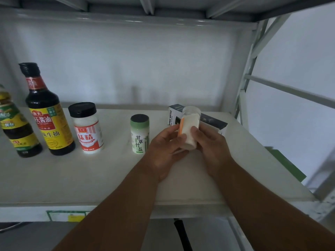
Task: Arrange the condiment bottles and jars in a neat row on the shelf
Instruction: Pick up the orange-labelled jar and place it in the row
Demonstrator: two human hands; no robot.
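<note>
While four containers already stand in a row on the white shelf [72,178], soy bottle [47,113] tallest, a white jar [189,130] remains tilted above it at right, gripped by both left hand [166,147] and right hand [210,145]. Far right lies a dark box [212,120]; grey wall behind.

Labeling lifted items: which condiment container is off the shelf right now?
The clear-capped white jar with the orange label strip, held tilted in both hands, left and right. The other four containers stand upright on the shelf.
</note>
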